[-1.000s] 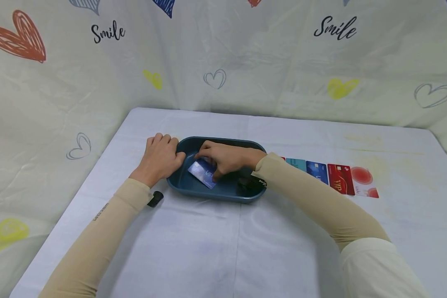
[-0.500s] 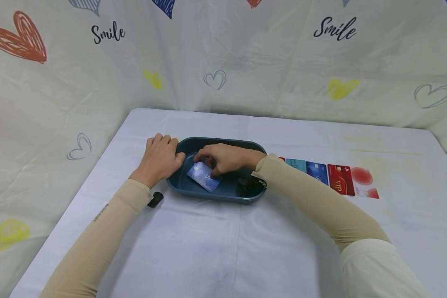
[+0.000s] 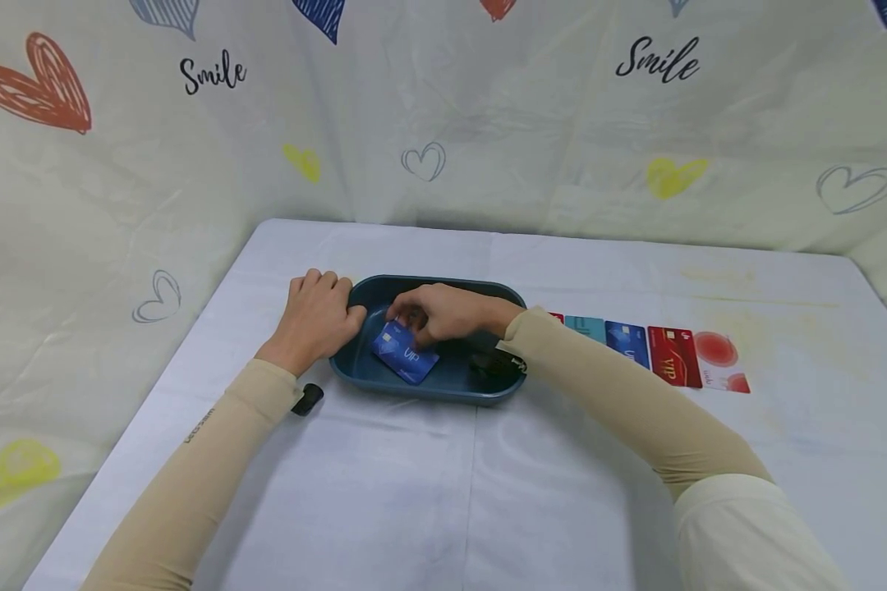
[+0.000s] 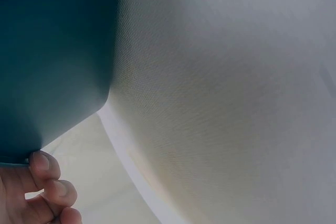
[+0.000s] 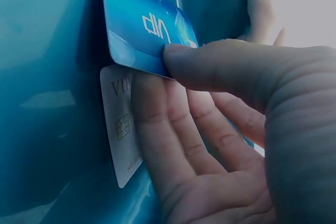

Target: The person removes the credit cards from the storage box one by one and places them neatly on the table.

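A dark blue-green oblong tray (image 3: 429,394) sits on the white-covered table in the head view. My left hand (image 3: 318,316) grips its left end, and in the left wrist view the fingertips (image 4: 44,163) curl at the rim. Inside the tray, my right hand (image 3: 451,312) pinches a blue VIP card (image 3: 405,355) by its edge. The right wrist view has the thumb on the printed face of this card and the fingers behind it. Below it there, a pale VIP card (image 5: 119,129) with a chip shows beside the fingers, partly covered by them.
Right of the tray lies a row of cards: a teal card (image 3: 585,328), another blue card (image 3: 627,341), a red VIP card (image 3: 675,357) and a white-and-pink card (image 3: 720,361). A red card edge (image 3: 557,317) peeks out behind the right sleeve. A patterned curtain (image 3: 488,107) hangs behind the table.
The blue card has tilted in the right fingers, losing its glare so its face reads clearly. The right fingers have shifted slightly along it. The left hand stays on the tray.
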Motion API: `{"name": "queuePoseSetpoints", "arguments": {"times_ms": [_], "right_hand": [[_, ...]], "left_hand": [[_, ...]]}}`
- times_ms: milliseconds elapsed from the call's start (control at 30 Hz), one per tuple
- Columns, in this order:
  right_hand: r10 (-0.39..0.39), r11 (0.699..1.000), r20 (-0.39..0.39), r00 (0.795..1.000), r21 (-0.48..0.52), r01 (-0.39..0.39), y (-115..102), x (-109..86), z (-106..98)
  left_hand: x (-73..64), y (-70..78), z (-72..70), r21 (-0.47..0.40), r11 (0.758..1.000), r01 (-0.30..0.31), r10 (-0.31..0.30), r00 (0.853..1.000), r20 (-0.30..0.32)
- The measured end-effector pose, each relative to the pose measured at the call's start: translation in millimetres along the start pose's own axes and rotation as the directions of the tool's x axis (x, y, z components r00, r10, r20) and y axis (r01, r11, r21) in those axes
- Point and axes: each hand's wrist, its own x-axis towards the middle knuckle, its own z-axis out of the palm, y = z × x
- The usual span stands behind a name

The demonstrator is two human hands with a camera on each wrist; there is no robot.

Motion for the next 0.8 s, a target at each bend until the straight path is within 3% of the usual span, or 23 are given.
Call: {"name": "queuePoseSetpoints", "arguments": {"times_ms": [433, 800], "right_hand": [[0.02, 0.982, 0.03, 0.999, 0.188, -0.025, 1.4, -2.6, -0.8], [0.054, 0.956, 0.034, 0.998, 0.286, -0.061, 2.1, -2.2, -1.7]], "left_hand": [[0.0, 0.1, -0.3, 0.011, 1.0, 0.0, 0.001, 1.0, -0.003], [-0.3, 0.0, 0.5, 0.005, 1.0, 0.0, 0.0, 1.0, -0.001]]}}
